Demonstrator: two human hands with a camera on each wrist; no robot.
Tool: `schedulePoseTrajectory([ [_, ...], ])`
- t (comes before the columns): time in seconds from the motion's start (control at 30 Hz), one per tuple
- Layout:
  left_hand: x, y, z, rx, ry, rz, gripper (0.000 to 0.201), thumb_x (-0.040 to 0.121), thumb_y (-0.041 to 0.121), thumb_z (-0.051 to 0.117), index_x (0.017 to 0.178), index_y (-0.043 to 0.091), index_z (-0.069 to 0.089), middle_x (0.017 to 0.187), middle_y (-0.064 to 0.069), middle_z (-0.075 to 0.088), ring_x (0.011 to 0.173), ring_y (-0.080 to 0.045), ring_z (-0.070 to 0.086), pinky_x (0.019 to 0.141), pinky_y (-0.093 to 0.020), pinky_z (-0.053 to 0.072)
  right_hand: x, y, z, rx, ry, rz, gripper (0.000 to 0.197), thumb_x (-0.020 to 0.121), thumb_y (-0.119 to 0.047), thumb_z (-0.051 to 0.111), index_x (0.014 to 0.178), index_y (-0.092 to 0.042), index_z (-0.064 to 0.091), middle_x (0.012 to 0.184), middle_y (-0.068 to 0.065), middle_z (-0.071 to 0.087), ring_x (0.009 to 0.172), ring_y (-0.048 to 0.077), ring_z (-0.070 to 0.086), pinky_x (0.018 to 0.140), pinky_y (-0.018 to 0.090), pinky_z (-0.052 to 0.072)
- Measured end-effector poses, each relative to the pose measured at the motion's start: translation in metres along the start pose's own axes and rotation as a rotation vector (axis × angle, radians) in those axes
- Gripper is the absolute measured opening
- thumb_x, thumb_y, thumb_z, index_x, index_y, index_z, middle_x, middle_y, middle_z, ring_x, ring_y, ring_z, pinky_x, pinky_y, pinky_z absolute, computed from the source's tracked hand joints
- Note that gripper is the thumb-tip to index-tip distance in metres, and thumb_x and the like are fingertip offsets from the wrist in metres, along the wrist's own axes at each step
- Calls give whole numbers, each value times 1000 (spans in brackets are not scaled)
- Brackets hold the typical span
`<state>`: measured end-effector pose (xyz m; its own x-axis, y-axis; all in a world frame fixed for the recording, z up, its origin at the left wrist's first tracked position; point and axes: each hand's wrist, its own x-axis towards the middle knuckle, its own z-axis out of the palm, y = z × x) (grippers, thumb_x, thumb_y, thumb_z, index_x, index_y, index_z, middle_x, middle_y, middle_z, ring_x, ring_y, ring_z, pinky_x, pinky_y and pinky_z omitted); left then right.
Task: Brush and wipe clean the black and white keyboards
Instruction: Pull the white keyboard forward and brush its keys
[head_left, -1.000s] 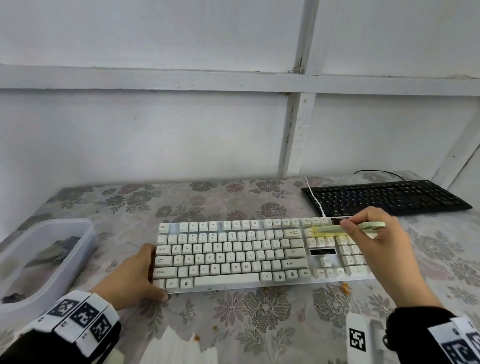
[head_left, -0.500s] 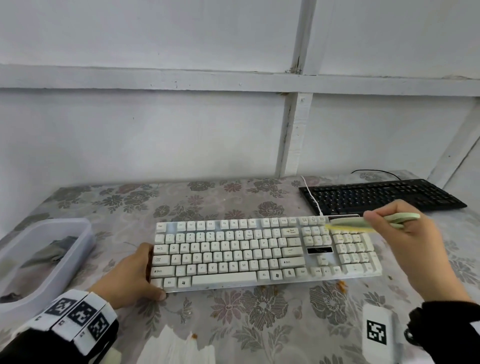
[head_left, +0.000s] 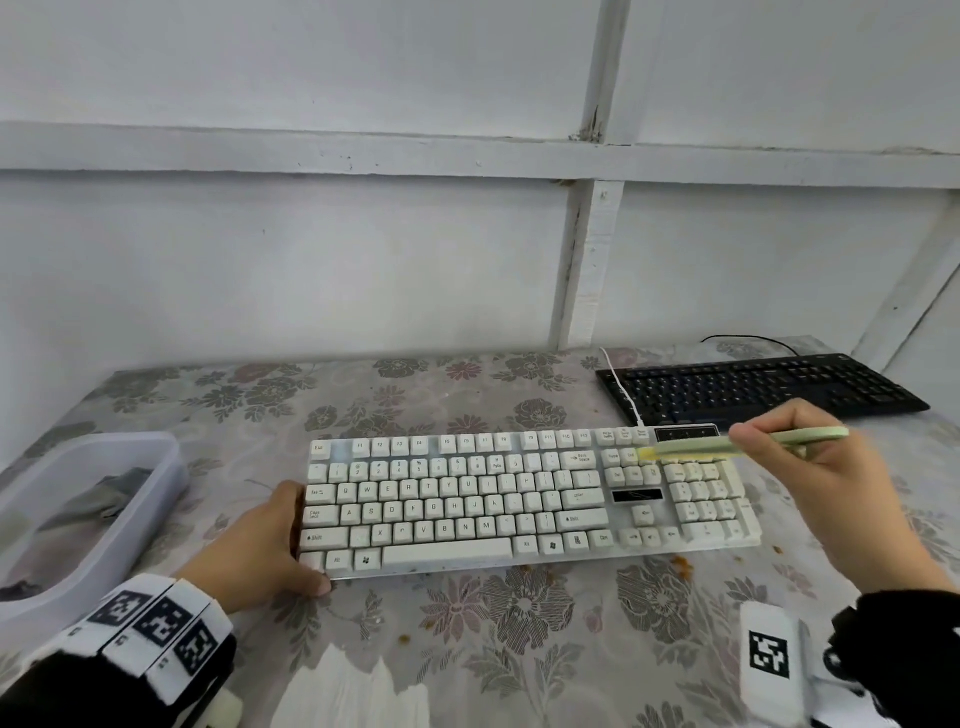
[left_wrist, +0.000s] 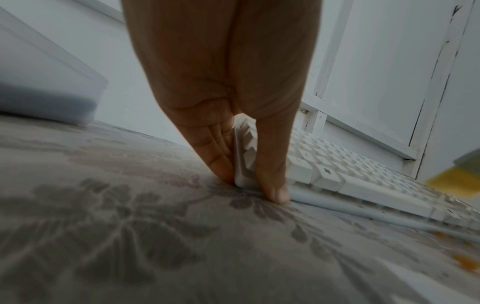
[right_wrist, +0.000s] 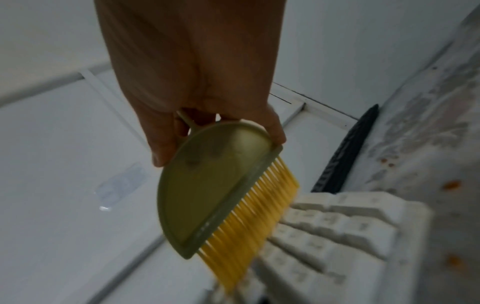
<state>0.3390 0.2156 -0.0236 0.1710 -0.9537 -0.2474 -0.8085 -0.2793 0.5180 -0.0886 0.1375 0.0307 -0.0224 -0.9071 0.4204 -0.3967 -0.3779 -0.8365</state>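
The white keyboard (head_left: 467, 499) lies across the middle of the flowered table. My left hand (head_left: 296, 530) holds its front-left corner between thumb and fingers (left_wrist: 221, 164), the thumb tip on the cloth. My right hand (head_left: 763, 436) grips the handle of a green brush (head_left: 696, 447) with yellow bristles (right_wrist: 249, 222). The brush is held over the far right of the white keyboard (right_wrist: 337, 226), near the number pad's top row. The black keyboard (head_left: 753, 387) lies beyond at the back right.
A translucent tub (head_left: 156, 467) with a grey cloth (head_left: 98, 493) inside stands at the left. White tissues (head_left: 353, 691) lie at the front edge. Orange crumbs (head_left: 680, 561) dot the cloth near the white keyboard's front right. Its white cable (head_left: 621, 389) runs back toward the wall.
My right hand has carried the brush to the right, from the keys left of the number pad to the pad's top. The left hand has kept its hold.
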Motion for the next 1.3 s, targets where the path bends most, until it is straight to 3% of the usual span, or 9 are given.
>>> schedulePoseTrajectory([
  [0.23,0,1,-1,8,-7,-7,86,58,21,87,125,20,33,98,17,52,89,-3,51,63,-9,37,1,11,-18,-43,131,43,20,78,-32,68,73,-15,60,53,-10,54,41,3,40,37,7,26],
  [0.37,-1,2,-1,10,-12,-12,87,58,21,86,126,19,32,99,16,51,90,-3,50,63,-8,36,-2,5,-11,44,29,57,14,84,-14,65,72,-12,59,47,-13,48,39,0,37,37,6,27],
  [0.47,-2,4,-2,16,-11,-10,86,59,22,86,127,19,33,98,17,50,89,-3,49,62,-8,36,2,13,-15,-72,48,83,13,85,-16,66,74,-17,60,48,-12,49,41,3,39,38,7,27],
  [0.7,-3,4,-3,23,-14,-16,86,59,23,86,126,19,32,100,16,50,91,-4,48,61,-7,35,5,0,-5,-316,247,40,22,88,-21,64,69,-28,54,69,5,55,55,18,46,47,26,36],
  [0.9,-3,5,-3,28,-13,-9,84,60,22,85,125,20,32,92,20,48,85,0,48,58,-6,35,-29,-70,70,37,45,21,7,86,-11,62,79,-12,59,62,-6,58,44,0,44,37,7,32],
  [1.0,-3,5,-3,37,-13,-3,82,62,22,84,125,20,32,89,21,48,82,1,47,57,-6,36,-50,-97,127,169,-124,65,8,83,-14,65,76,-15,60,66,-11,61,54,-6,54,49,8,40],
  [1.1,-2,4,-3,23,-4,2,78,62,21,85,119,24,31,84,23,47,75,6,45,56,-7,35,-70,-115,181,183,-216,53,16,81,-28,69,70,-33,59,81,-14,60,79,0,57,77,23,45],
  [1.17,-2,3,-2,18,4,0,74,61,22,85,113,26,32,83,22,48,73,7,45,56,-8,35,-80,-129,205,102,-264,47,17,82,-37,67,69,-36,56,82,-25,56,93,1,51,94,39,39],
  [1.3,3,-7,-1,18,6,48,73,54,32,86,114,25,45,92,21,57,82,10,51,59,-3,37,-88,-142,233,13,-328,41,9,87,-38,61,83,-32,56,96,-20,57,102,0,42,101,40,22],
])
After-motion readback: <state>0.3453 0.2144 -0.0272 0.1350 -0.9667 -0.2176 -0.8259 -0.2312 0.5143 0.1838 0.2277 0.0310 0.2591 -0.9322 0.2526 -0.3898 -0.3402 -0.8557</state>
